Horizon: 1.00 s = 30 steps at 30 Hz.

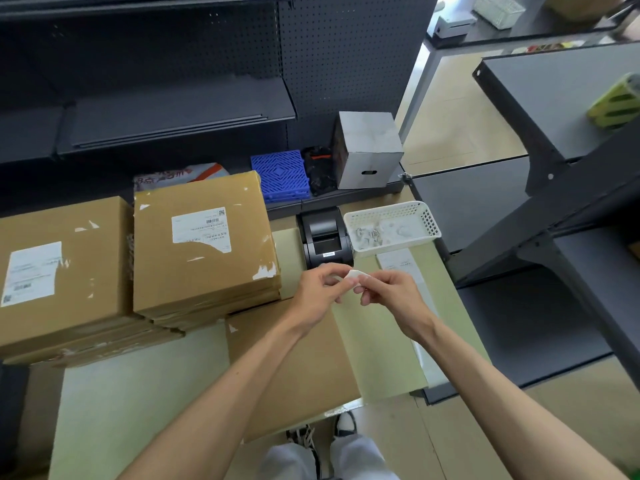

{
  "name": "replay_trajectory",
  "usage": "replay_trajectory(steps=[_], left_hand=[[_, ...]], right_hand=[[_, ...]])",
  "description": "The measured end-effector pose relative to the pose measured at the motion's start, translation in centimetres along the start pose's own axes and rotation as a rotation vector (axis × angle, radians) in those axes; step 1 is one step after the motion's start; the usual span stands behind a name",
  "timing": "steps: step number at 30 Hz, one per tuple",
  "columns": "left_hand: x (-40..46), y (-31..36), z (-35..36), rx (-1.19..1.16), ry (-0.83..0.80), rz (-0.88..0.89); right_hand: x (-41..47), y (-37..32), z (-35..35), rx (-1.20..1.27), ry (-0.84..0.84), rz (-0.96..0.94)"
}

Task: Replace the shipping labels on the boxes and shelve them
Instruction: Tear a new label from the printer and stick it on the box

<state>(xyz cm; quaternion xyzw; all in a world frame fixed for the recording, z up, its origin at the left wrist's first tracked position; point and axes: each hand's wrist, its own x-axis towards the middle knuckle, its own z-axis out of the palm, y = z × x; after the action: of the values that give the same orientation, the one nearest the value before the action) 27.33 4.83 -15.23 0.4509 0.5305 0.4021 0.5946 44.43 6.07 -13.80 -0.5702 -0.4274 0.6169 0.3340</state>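
**Label scrap pinched between both hands above the bare box**

The risk here: the small crumpled white label scrap (352, 274) is sticky-backed paper and may cling to the fingers instead of dropping into the white perforated plastic basket (429, 216) at far right, or fold onto itself. The left hand (320, 292) and right hand (388, 292) both pinch it, fingertips pressed nearly together, other fingers loosely curled. Below them lies a flat brown cardboard box (294, 368) with no label visible. Two labelled brown box stacks (201, 244) wait left, beside the black label printer (325, 237).
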Motion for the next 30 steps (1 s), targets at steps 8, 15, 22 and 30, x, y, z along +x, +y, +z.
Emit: replay_trajectory(steps=[8, 15, 22, 30], left_hand=[[4.8, -0.2, 3.8, -0.026, 0.104, -0.085], [11.4, -0.8, 8.5, 0.032, 0.225, -0.162], [18.5, -3.0, 10.8, 0.491, 0.257, -0.046], [21.6, -4.1, 11.5, 0.703, 0.252, -0.122]], right_hand=[[3.4, 0.3, -3.5, -0.089, 0.137, -0.135], [9.3, 1.3, -9.2, -0.301, 0.059, -0.171], [17.3, 3.2, -12.7, -0.650, 0.118, -0.243], [23.9, 3.9, -14.3, -0.930, 0.157, -0.206]])
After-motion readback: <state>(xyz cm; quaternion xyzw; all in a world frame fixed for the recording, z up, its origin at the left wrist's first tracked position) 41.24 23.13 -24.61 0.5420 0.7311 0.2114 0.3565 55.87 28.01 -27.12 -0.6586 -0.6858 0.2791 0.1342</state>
